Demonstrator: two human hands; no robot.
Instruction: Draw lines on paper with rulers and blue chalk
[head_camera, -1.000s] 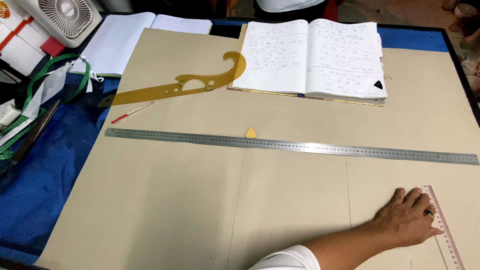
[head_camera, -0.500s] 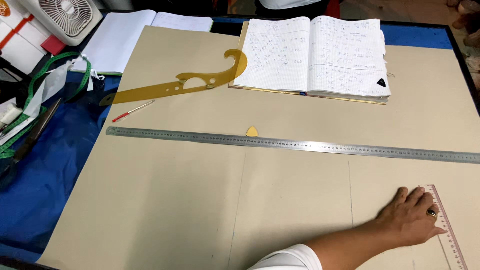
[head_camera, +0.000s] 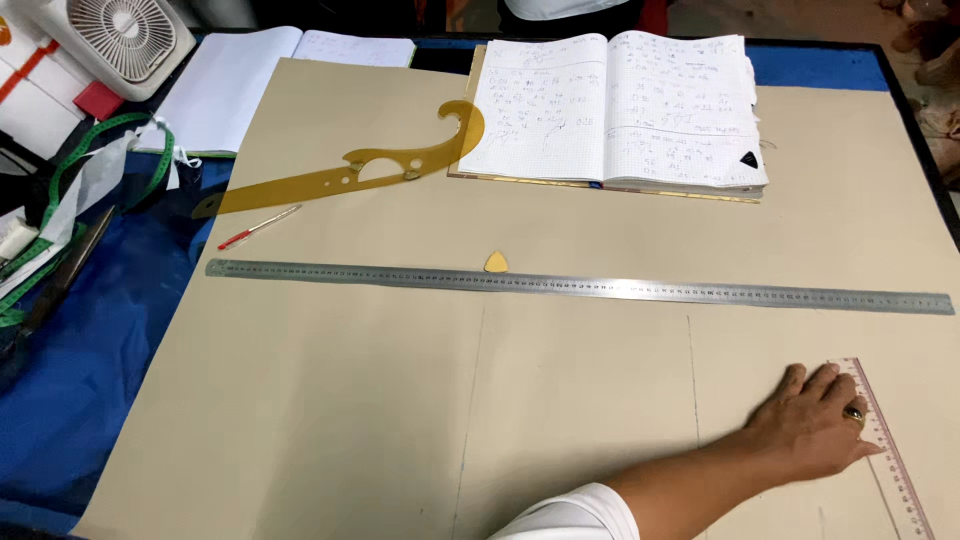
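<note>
**Head view: one hand flat on a clear ruler at the lower right of the paper**

Head view shows the hand, whose side I cannot tell from this angle, lying palm down at the lower right of the frame; its fingers are spread and flat, gripping nothing, with the fingertips pressing on the transparent pink-marked ruler; a ring shows on one finger. That ruler lies on the large tan paper, running down toward the bottom right corner. Compared with half a second and a second ago, hand and ruler sit in much the same place on the paper; only the camera seems to have shifted a little, so the ruler looks to be held steady rather than slid; no other hand is in view.

Faint drawn lines run down the paper just left of the hand; above them the long steel ruler crosses the sheet from left to right, with a small yellow triangular chalk touching its upper edge. Farther up lie an amber curve template, a red pen and an open squared notebook. At the left edge, on the blue table, are a green tape measure and a small white fan.

No container is visible; nothing here holds contents.
</note>
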